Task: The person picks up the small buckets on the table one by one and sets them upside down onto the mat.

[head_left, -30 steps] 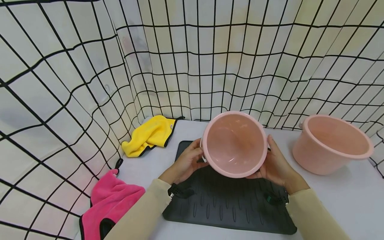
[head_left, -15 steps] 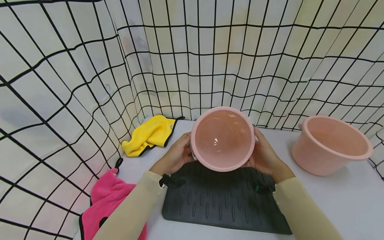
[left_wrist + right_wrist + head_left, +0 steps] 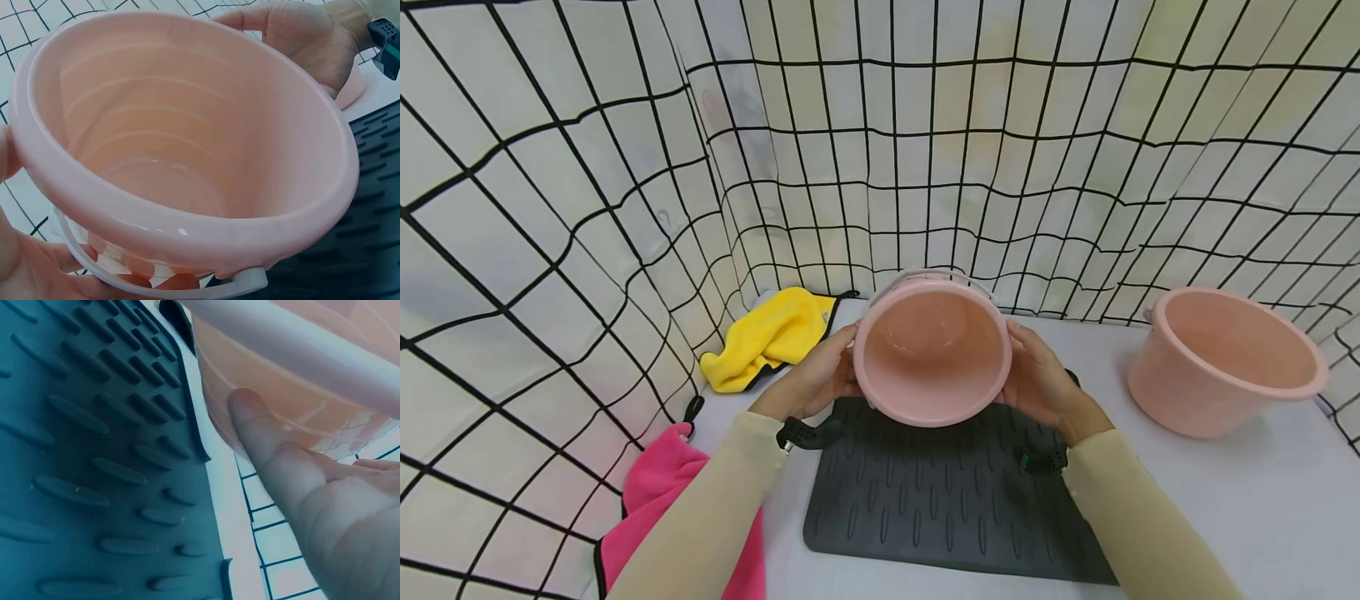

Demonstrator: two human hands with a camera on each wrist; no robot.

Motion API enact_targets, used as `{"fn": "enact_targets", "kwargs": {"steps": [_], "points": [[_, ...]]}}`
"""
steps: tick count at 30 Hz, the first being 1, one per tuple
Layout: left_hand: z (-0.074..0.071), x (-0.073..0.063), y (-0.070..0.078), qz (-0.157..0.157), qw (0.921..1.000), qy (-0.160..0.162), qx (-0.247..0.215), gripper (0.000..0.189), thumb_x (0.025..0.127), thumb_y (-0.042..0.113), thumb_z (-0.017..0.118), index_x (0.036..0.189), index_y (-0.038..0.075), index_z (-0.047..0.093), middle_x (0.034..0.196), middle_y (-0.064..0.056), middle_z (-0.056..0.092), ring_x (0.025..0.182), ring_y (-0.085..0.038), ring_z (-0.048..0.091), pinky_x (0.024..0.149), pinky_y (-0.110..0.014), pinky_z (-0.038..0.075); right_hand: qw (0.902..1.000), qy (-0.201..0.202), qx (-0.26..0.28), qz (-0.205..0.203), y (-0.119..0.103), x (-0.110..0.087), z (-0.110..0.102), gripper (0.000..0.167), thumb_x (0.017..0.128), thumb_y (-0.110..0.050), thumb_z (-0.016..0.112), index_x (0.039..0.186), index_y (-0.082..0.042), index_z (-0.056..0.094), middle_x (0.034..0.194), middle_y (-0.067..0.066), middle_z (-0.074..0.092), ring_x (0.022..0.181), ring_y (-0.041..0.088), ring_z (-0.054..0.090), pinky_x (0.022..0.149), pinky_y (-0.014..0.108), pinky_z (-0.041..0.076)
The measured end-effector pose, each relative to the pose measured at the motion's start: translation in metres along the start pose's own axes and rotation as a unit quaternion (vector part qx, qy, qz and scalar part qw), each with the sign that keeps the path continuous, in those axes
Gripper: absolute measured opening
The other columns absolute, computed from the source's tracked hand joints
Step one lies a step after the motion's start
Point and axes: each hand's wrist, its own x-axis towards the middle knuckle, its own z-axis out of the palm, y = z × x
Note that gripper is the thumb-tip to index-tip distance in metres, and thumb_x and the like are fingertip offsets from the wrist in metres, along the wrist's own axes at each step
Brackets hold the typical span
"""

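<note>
A small pink bucket [image 3: 933,358] is held up above the far part of a dark ribbed mat [image 3: 940,517], its mouth tilted toward me. My left hand [image 3: 811,377] grips it from the left side, while my right hand [image 3: 1043,385] holds the opposite side. In the left wrist view the bucket's inside shows faint rings and nothing in it, and a pale bail handle [image 3: 245,282] hangs near the left fingers. The right wrist view has my right thumb [image 3: 256,422] pressed against the outer wall below the rim. Most fingers are hidden behind the bucket.
A larger pink tub [image 3: 1221,367] stands on the white table at the right. To the left lie a yellow cloth [image 3: 771,337] and a pink cloth [image 3: 658,492], both with black edging. Grid-patterned fabric walls [image 3: 917,158] rise behind and on the left.
Both hands have carried the small bucket leftward. Its tilt has shifted, and the handle now shows behind the upper rim. The tub, cloths and mat stay where they were.
</note>
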Motion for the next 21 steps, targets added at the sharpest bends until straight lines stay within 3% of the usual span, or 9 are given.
{"fn": "enact_targets", "kwargs": {"steps": [4, 10, 15, 21], "points": [[-0.005, -0.003, 0.0, 0.011, 0.9999, 0.004, 0.003, 0.059, 0.114, 0.046, 0.027, 0.159, 0.01, 0.034, 0.142, -0.031, 0.047, 0.103, -0.027, 0.062, 0.088, -0.039, 0.055, 0.9997, -0.018, -0.018, 0.006, -0.002, 0.003, 0.001, 0.066, 0.11, -0.057, 0.017, 0.158, -0.015, 0.034, 0.144, 0.028, 0.043, 0.111, 0.029, 0.062, 0.086, 0.044, 0.059], [-0.009, -0.005, -0.001, 0.027, 0.9993, 0.028, 0.0, 0.055, 0.114, 0.042, 0.031, 0.161, 0.014, 0.031, 0.153, -0.025, 0.041, 0.116, -0.034, 0.057, 0.089, -0.039, 0.054, 0.9987, -0.033, -0.033, 0.02, -0.002, 0.008, 0.005, 0.077, 0.108, -0.063, 0.013, 0.166, -0.012, 0.017, 0.158, 0.031, 0.029, 0.125, 0.034, 0.057, 0.095, 0.049, 0.056], [-0.01, -0.008, 0.0, 0.045, 0.9984, 0.033, 0.012, 0.055, 0.112, 0.037, 0.038, 0.16, 0.015, 0.026, 0.162, -0.015, 0.033, 0.123, -0.033, 0.058, 0.092, -0.036, 0.054, 0.9991, -0.018, -0.024, 0.03, -0.004, 0.016, 0.011, 0.085, 0.105, -0.071, 0.014, 0.167, -0.013, 0.013, 0.163, 0.028, 0.026, 0.133, 0.037, 0.051, 0.098, 0.051, 0.054], [-0.013, -0.012, 0.002, 0.056, 0.9976, 0.022, 0.032, 0.063, 0.111, 0.034, 0.041, 0.164, 0.013, 0.017, 0.162, -0.014, 0.034, 0.128, -0.034, 0.058, 0.093, -0.032, 0.054, 0.9984, 0.014, -0.038, 0.039, -0.004, 0.02, 0.014, 0.091, 0.101, -0.078, 0.015, 0.165, -0.012, 0.021, 0.159, 0.025, 0.035, 0.127, 0.033, 0.057, 0.098, 0.056, 0.053]]}}
